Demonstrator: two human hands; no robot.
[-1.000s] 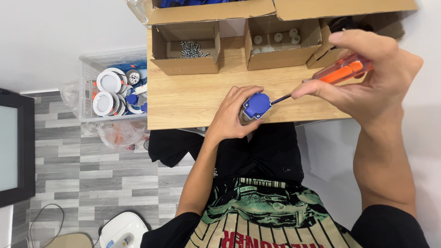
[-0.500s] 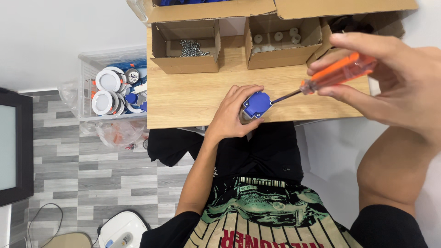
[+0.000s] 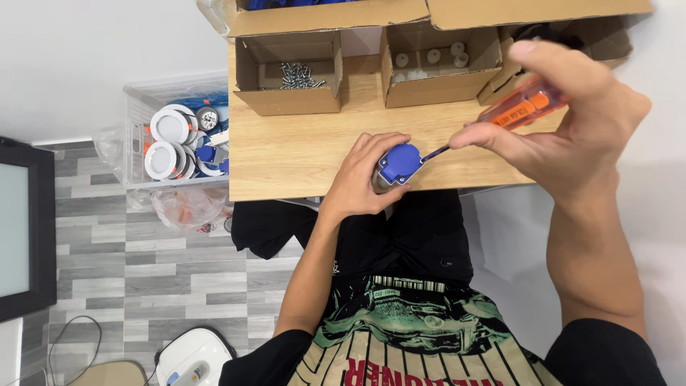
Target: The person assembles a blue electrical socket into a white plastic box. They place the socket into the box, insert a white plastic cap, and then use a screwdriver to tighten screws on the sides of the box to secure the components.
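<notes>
A: Where do we have the socket (image 3: 399, 163)?

B: At the table's (image 3: 300, 154) near edge, six o'clock from the boxes. Our left hand (image 3: 361, 179) curls its fingers around it, steadying it, probably against the twist.

A: And our right hand (image 3: 572, 121)?

B: At three o'clock, fingers pinching the orange screwdriver (image 3: 500, 118), tip at the blue cover. Screws (image 3: 299, 73) wait in the box at eleven.

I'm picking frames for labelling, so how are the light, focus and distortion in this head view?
Head view: even, soft light with only faint shadows; no strong glare on the wooden table. The left hand and blue socket look sharp; the right hand, close to the lens, looms large, and its orange screwdriver is slightly soft.
</notes>
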